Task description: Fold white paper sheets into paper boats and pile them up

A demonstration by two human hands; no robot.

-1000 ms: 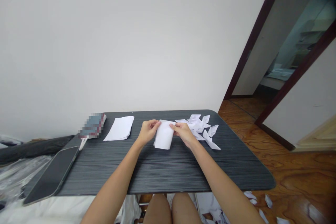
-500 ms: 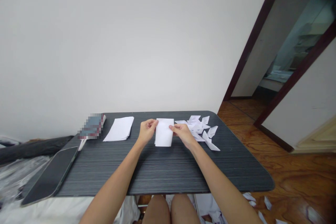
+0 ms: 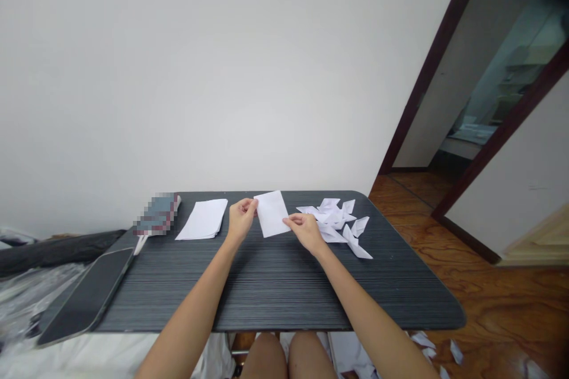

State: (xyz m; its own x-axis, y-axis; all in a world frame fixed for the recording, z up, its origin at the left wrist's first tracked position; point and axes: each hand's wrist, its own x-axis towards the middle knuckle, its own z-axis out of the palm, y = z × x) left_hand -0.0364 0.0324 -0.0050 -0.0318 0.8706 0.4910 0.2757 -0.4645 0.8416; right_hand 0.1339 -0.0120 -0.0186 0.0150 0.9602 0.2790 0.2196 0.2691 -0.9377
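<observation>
Between my hands is a folded sheet of white paper (image 3: 271,214), tilted and held over the dark table (image 3: 275,296). My left hand (image 3: 242,217) pinches its upper left corner between thumb and fingers. At the lower right edge, my right hand (image 3: 306,230) grips it in the same way. A stack of white paper (image 3: 203,219) lies flat to the left of my left hand. Just right of my right hand rests a loose pile of folded white paper shapes (image 3: 331,213), with one pointed piece (image 3: 357,244) at its near side.
A black tablet-like device (image 3: 86,296) lies along the table's left edge, with a blurred dark item (image 3: 156,214) behind it. A white wall (image 3: 267,71) stands directly behind the table. Paper scraps (image 3: 456,352) are scattered on the wooden floor at right.
The folded paper has turned from upright to tilted and risen slightly away from me. My left hand has shifted a little left; my right hand now holds the paper's lower right corner.
</observation>
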